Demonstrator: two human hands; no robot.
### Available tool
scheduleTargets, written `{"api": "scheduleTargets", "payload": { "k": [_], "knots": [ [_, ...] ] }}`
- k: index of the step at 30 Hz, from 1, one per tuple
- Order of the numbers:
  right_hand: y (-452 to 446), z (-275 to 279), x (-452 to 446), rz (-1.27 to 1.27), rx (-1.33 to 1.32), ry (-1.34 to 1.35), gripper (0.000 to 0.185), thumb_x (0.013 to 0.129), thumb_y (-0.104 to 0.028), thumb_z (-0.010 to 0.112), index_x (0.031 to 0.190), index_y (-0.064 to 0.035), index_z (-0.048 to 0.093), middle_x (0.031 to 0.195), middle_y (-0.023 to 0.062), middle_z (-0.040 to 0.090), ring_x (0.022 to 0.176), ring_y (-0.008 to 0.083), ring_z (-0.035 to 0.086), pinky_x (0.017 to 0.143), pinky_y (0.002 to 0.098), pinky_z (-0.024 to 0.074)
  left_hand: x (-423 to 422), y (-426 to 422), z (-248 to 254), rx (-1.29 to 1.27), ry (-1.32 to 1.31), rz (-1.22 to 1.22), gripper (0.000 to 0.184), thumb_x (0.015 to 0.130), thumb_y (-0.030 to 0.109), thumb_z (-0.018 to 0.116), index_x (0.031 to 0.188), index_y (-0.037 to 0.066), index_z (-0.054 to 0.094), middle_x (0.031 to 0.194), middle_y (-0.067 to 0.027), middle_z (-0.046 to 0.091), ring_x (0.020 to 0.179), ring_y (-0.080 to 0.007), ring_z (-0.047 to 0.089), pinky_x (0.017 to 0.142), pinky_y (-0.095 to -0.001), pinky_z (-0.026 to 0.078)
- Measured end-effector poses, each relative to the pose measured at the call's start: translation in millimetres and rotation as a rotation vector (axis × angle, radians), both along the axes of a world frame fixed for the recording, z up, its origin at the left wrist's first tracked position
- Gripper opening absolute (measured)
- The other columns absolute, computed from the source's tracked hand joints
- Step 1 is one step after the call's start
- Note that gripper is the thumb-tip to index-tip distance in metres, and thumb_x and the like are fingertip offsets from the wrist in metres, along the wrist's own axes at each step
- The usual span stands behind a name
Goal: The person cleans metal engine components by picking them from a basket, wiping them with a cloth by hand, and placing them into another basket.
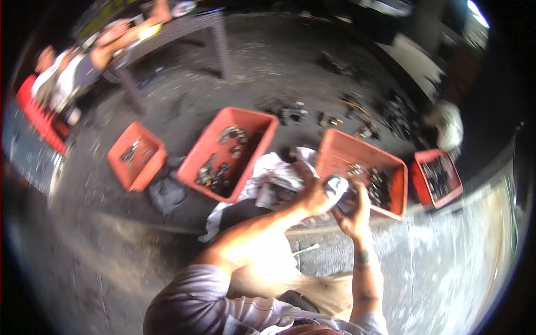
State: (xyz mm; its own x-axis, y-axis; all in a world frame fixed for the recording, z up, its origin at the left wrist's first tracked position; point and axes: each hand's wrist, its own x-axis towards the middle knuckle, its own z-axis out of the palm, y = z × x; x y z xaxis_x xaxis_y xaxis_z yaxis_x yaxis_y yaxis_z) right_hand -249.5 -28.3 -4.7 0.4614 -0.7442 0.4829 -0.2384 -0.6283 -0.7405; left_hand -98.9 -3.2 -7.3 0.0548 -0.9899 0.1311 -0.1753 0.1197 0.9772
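My left hand [314, 196] is closed around a shiny, pale metal part [336, 188], in front of the large orange bin [329, 146]. Just right of it, my right hand [355, 216] curls its fingers around a dark object whose shape is blurred. The two hands are close together, and whether their objects touch cannot be made out. A white cloth [273, 174] lies beyond my left forearm. Dark metal parts [379, 190] fill the right side of the large bin.
Another large orange bin [192, 153] holds metal parts. Small bins stand far left [120, 159] and far right [420, 177]. Loose parts [290, 113] lie on the floor. At upper left a person [75, 72] reclines on a red chair [42, 117], legs on a table [190, 23].
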Motion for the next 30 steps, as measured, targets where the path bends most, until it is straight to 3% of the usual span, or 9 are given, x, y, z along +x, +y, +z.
{"api": "scheduleTargets", "payload": {
  "k": [4,9,10,13,15,21,22,26,30],
  "knots": [
    [-4,24,-5,0.051,-0.272,-0.019,0.025,0.067,-0.004,0.074,0.089,-0.0011,0.063,0.081,0.0137,0.061,0.072,0.0331,0.061,0.065,0.0363,0.0506,-1,5,7,-0.060,-0.066,0.032,0.032,0.096,0.027,0.044,0.092,0.002,0.063,0.075,-0.0079,0.066,0.066,-0.0148,0.062,0.057,-0.0299,0.048],
    [-8,12,-11,-0.092,-0.298,0.093,0.029,0.066,0.001,0.067,0.094,-0.0046,0.061,0.078,0.0134,0.060,0.068,0.0325,0.061,0.059,0.0375,0.0496,-6,0,19,-0.261,0.265,-0.064,0.021,0.092,0.011,0.046,0.076,0.002,0.057,0.061,-0.0009,0.049,0.057,-0.0128,0.049,0.054,-0.0296,0.041],
    [-9,7,-10,-0.163,-0.315,0.084,0.028,0.066,0.002,0.065,0.093,-0.0031,0.061,0.077,0.0139,0.060,0.068,0.0333,0.061,0.059,0.0373,0.0496,-6,0,11,-0.208,0.273,-0.069,0.005,0.086,0.006,0.053,0.083,0.003,0.056,0.069,-0.0021,0.053,0.067,-0.0134,0.053,0.063,-0.0297,0.044],
    [-16,4,-13,-0.245,-0.279,0.005,0.026,0.066,0.004,0.060,0.092,0.0000,0.061,0.077,0.0160,0.061,0.070,0.0344,0.062,0.062,0.0355,0.0501,2,10,1,-0.271,0.040,-0.312,0.071,0.078,-0.002,0.060,0.141,0.005,0.026,0.133,-0.0085,0.041,0.122,-0.0155,0.039,0.103,-0.0305,0.032],
    [-19,8,-17,-0.255,-0.224,-0.059,0.025,0.066,0.005,0.058,0.091,0.0016,0.061,0.078,0.0177,0.061,0.072,0.0347,0.062,0.064,0.0338,0.0507,6,16,17,-0.186,0.252,-0.432,0.084,0.071,-0.001,0.060,0.144,0.002,0.019,0.141,-0.0096,0.033,0.131,-0.0178,0.031,0.109,-0.0324,0.023],
    [-16,18,-19,-0.136,0.127,-0.210,0.021,0.067,0.010,0.052,0.087,0.0064,0.058,0.078,0.0105,0.064,0.076,0.0083,0.058,0.069,0.0254,0.0481,24,-1,-5,0.151,0.908,-0.669,0.057,0.082,0.027,0.067,0.128,0.001,0.044,0.117,-0.0057,0.054,0.103,-0.0127,0.051,0.090,-0.0270,0.041],
    [-14,13,-13,-0.102,0.221,-0.272,0.017,0.068,0.010,0.054,0.084,0.0061,0.057,0.077,0.0106,0.063,0.073,0.0102,0.058,0.068,0.0251,0.0483,0,6,14,0.032,0.593,-0.226,0.039,0.085,0.025,0.067,0.115,0.002,0.055,0.099,-0.0005,0.059,0.087,-0.0085,0.053,0.078,-0.0236,0.043],
    [-14,11,-10,-0.066,0.092,-0.298,0.012,0.078,0.001,0.065,0.089,0.0041,0.064,0.078,0.0143,0.066,0.072,0.0208,0.066,0.065,0.0299,0.0516,-2,8,18,-0.061,0.488,-0.145,0.018,0.092,0.017,0.057,0.103,0.002,0.059,0.080,0.0009,0.061,0.067,-0.0062,0.053,0.062,-0.0197,0.044],
    [-14,15,-1,-0.053,0.054,-0.159,0.011,0.082,-0.002,0.064,0.089,0.0064,0.062,0.076,0.0116,0.065,0.068,0.0106,0.060,0.062,0.0262,0.0490,4,1,9,-0.139,0.328,0.041,0.013,0.090,0.017,0.060,0.093,0.004,0.060,0.073,0.0027,0.056,0.063,-0.0054,0.052,0.056,-0.0197,0.043]
  ]
}}
